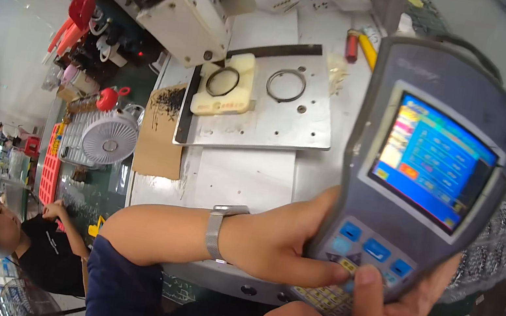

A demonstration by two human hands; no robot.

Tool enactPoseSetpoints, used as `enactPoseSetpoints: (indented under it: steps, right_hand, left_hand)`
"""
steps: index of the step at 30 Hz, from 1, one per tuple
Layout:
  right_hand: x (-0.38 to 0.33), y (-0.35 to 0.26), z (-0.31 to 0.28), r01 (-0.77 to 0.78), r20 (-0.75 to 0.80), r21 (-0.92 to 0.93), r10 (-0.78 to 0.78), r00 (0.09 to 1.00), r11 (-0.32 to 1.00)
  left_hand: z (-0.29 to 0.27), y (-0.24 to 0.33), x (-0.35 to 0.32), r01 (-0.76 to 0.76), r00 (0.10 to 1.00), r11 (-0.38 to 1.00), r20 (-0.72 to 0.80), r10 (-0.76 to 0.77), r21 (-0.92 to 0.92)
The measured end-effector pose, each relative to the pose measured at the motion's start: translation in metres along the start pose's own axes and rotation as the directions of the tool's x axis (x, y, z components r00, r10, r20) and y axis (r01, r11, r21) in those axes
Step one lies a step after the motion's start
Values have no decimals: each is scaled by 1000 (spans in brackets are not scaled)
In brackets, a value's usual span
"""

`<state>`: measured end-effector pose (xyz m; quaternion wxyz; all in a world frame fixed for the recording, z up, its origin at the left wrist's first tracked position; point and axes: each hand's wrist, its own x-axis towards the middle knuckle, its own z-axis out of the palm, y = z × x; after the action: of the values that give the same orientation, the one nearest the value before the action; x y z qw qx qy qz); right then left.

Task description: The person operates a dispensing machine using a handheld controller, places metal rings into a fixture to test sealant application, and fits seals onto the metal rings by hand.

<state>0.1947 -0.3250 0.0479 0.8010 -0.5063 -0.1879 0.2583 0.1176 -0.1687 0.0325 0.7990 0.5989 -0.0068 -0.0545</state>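
Grey handheld controller [425, 179], colour screen lit: right hand [400, 314] curled beneath, gripping it; left hand [279, 241] closed on its side, thumb pressing keypad [358, 264].

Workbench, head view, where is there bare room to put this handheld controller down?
The pale benchtop is bare between the metal plate and the left hand. The plate's lower strip, below the cream block and the loose ring, is bare too. The bench's left edge is crowded: cardboard, small fan, machine.
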Motion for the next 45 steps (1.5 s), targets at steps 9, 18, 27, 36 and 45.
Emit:
enactPoseSetpoints:
  steps: [9, 18, 27, 36, 45]
  right_hand:
    - [1, 11, 4, 4, 123, -122, 12, 992, 993]
    - [3, 11, 2, 10, 142, -119, 7, 990, 993]
    - [3, 12, 1, 15, 158, -119, 4, 987, 993]
    - [3, 12, 1, 11, 161, -115, 7, 987, 993]
    - [2, 12, 0, 12, 171, -113, 8, 985, 994]
  left_hand:
    - [4, 0, -6, -21, 999, 996, -31, 24, 85]
    - [-1, -7, -6, -57, 997, 997, 45, 55, 52]
    - [-1, -8, -7, -133, 990, 987, 53, 128, 92]
    - [0, -9, -8, -82, 997, 986, 8, 82, 147]
    - [0, -7, -8, -67, 998, 988, 3, 67, 136]
